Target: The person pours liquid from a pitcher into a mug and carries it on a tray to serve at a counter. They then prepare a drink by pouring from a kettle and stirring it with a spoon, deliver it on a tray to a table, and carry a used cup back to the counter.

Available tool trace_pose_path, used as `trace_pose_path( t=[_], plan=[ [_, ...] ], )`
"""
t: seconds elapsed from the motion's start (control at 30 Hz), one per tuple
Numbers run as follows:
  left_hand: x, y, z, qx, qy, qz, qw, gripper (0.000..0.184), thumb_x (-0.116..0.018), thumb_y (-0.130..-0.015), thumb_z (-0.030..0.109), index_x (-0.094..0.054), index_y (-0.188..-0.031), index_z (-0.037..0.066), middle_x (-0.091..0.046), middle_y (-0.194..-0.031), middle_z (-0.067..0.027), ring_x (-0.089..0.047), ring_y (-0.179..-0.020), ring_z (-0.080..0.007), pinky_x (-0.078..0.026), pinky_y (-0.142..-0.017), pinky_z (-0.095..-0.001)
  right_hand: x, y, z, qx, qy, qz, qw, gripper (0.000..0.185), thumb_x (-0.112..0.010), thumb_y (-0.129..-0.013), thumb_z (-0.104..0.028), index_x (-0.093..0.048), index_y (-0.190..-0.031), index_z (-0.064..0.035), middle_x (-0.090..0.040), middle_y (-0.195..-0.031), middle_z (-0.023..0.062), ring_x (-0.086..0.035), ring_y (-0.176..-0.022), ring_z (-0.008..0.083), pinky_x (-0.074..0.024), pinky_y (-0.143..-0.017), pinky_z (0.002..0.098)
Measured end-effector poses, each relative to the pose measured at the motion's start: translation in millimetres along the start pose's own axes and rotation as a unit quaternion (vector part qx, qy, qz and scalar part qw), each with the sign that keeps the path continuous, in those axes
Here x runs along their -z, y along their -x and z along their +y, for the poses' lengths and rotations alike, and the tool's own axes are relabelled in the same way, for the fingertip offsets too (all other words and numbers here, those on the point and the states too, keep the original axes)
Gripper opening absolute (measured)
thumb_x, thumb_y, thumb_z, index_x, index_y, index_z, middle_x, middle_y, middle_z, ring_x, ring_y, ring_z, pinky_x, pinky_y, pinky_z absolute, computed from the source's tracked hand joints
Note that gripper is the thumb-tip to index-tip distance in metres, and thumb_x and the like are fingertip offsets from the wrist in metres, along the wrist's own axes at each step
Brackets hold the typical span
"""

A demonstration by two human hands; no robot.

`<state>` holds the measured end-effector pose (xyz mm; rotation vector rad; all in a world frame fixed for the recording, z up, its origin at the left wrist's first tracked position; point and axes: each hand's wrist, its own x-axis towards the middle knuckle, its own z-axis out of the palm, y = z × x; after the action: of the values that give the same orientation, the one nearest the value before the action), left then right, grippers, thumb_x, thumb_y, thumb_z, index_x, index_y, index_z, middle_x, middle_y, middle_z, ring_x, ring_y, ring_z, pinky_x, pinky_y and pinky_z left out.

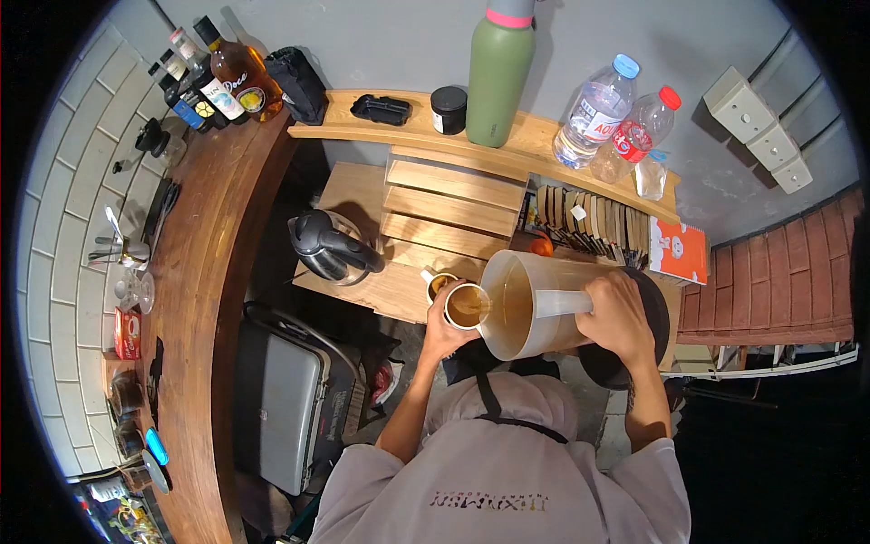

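Note:
My left hand (442,334) is closed around a white cup (468,306) with brown liquid in it. A second white cup (439,285) stands just behind it on the wooden table, partly hidden. My right hand (619,313) grips the handle of a large translucent pitcher (517,340), which is tilted on its side with its mouth toward the cup. The pitcher's rim is at the cup's right edge. Whether liquid runs between them cannot be made out. To the left, a black and steel kettle (332,248) stands on the table.
A raised wooden shelf (344,127) holds a green bottle (500,77), a black jar (449,111) and plastic bottles (594,113). Books (594,222) stand below it. A slatted wooden rack (449,208) lies behind the cups. At left, a dark wooden counter (204,245) bears bottles (240,72).

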<state>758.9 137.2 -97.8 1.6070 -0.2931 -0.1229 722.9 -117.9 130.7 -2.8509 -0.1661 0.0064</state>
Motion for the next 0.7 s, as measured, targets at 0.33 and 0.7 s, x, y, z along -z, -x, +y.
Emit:
trace_pose_path(
  t=[0.33,0.7],
  plan=[
    [9.3,-6.8,17.0,-0.019,0.028,-0.006,0.999,0.092,-0.096,-0.053,0.014,-0.052,-0.132,-0.002,-0.062,-0.123,-0.0125,-0.059,-0.117,-0.0213,-0.046,-0.104,-0.0363,-64.7,27.2,74.2,-0.048,-0.244,0.065,0.966,0.015,-0.061,-0.067,-0.007,-0.055,-0.061,0.0053,-0.054,-0.059,0.0245,-0.058,-0.053,0.0349,-0.0410,-0.052,0.0414],
    [23.2,-5.8,28.7,-0.047,0.020,-0.005,0.999,0.089,-0.096,-0.057,0.013,-0.051,-0.132,-0.003,-0.064,-0.123,-0.0122,-0.063,-0.113,-0.0207,-0.048,-0.102,-0.0352,-253.8,77.7,149.2,-0.195,-0.405,0.241,0.860,0.029,-0.073,-0.087,-0.015,-0.049,-0.098,-0.0019,-0.052,-0.091,0.0078,-0.053,-0.086,0.0170,-0.0441,-0.076,0.0333]
  ],
)
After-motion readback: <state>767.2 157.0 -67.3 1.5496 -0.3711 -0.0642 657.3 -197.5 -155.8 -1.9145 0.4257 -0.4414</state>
